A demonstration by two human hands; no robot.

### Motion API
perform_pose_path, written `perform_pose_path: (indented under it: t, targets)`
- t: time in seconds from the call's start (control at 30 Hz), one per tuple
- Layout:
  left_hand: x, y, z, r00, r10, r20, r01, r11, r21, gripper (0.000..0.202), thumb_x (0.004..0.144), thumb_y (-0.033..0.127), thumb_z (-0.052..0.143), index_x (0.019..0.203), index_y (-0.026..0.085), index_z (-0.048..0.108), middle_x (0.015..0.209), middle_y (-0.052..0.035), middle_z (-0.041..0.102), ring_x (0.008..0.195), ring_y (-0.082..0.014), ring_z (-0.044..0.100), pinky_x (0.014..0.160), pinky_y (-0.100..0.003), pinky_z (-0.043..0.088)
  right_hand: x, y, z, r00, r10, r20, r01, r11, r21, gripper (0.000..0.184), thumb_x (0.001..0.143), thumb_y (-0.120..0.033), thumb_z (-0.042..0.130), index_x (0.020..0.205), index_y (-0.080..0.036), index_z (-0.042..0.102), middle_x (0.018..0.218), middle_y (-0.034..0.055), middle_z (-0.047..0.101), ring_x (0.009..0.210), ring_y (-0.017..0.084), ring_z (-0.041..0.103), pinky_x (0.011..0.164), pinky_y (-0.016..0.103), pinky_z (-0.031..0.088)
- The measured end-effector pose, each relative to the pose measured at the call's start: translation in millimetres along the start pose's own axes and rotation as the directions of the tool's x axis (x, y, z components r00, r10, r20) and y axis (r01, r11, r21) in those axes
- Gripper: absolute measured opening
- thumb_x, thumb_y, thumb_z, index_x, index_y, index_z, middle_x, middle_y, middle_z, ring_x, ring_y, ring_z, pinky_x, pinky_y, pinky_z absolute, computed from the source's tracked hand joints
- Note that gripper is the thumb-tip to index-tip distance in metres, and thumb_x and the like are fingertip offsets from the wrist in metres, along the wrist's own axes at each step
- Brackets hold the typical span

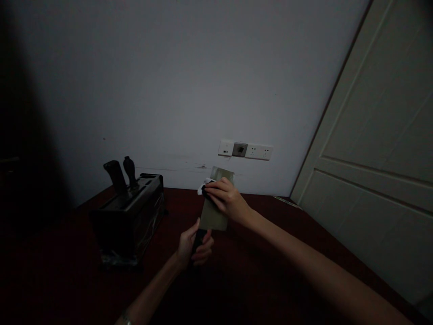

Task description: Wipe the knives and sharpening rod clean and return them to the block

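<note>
Left hand (186, 247) grips a cleaver's handle (199, 240); right hand (229, 198) pinches cloth (200, 187) against the blade (214, 217). Fingertips should avoid the edge.

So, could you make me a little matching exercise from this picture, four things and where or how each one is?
Things:
1. left hand
2. right hand
3. knife block
4. wall sockets

Places and states:
A. dark, with two handles sticking up from its top
B. holding a white cloth at the blade
C. white, in a row above the dark red tabletop
D. gripping the cleaver by its handle

Right pairs: 1-D, 2-B, 3-A, 4-C
</note>
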State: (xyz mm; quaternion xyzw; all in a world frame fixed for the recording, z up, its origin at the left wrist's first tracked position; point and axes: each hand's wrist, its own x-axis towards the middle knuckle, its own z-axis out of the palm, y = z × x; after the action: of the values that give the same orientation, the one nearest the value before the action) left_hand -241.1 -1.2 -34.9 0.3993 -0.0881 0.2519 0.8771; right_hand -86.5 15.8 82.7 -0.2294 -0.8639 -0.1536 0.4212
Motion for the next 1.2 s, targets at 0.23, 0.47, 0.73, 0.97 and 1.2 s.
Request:
perform_pose_path:
  t: [0.23,0.47,0.73,0.97,1.2]
  targets:
    - [2.7,-8.9,0.2,0.999,-0.033,0.038,0.035,0.999,-0.034,0.054,0.088,0.052,0.014,0.069,0.015,0.047,0.047,0.0050,0.034,0.028,-0.0044,0.021,0.026,-0.015,0.023,17.2,33.8,-11.8,0.992,0.092,-0.090,-0.101,0.989,-0.108,0.020,0.083,-0.016,0.051,0.096,-0.016,0.066,0.095,0.0089,0.066,0.085,0.020,0.052,0.076,0.037,0.046]
    - [1.9,-10.5,-1.6,0.999,-0.044,0.003,0.044,0.999,-0.023,0.053,0.089,0.050,0.015,0.068,0.014,0.047,0.047,0.0048,0.034,0.029,-0.0045,0.020,0.026,-0.015,0.024,16.1,37.7,-10.7,0.982,0.141,-0.129,-0.157,0.980,-0.122,0.018,0.081,-0.018,0.054,0.093,-0.019,0.068,0.093,0.0071,0.068,0.083,0.020,0.055,0.075,0.037,0.046]
    - [-0.4,-4.9,-4.1,1.000,0.006,0.022,-0.005,0.999,-0.052,0.053,0.088,0.051,0.015,0.069,0.014,0.048,0.047,0.0050,0.034,0.028,-0.0038,0.021,0.026,-0.015,0.025,2.6,45.2,-24.5,0.973,0.159,-0.167,-0.184,0.972,-0.148,0.019,0.081,-0.018,0.055,0.093,-0.017,0.069,0.093,0.0080,0.070,0.081,0.020,0.058,0.074,0.036,0.049]
    - [0.7,-5.1,-3.7,0.998,0.003,0.055,0.001,0.998,-0.067,0.051,0.088,0.051,0.016,0.068,0.015,0.046,0.046,0.0054,0.034,0.027,-0.0036,0.020,0.026,-0.015,0.024,-17.3,54.9,-32.5,0.964,0.209,-0.164,-0.236,0.956,-0.175,0.021,0.081,-0.018,0.055,0.097,-0.020,0.068,0.091,0.0071,0.070,0.080,0.020,0.058,0.071,0.036,0.051]
    - [1.5,-5.1,-1.4,0.998,0.012,0.057,-0.007,0.997,-0.077,0.048,0.089,0.050,0.019,0.066,0.015,0.043,0.045,0.0059,0.032,0.026,-0.0036,0.017,0.025,-0.015,0.023,-35.4,46.5,-34.6,0.986,0.128,-0.103,-0.148,0.965,-0.215,0.027,0.083,-0.014,0.051,0.106,-0.018,0.063,0.106,0.0108,0.065,0.087,0.022,0.056,0.074,0.041,0.051]
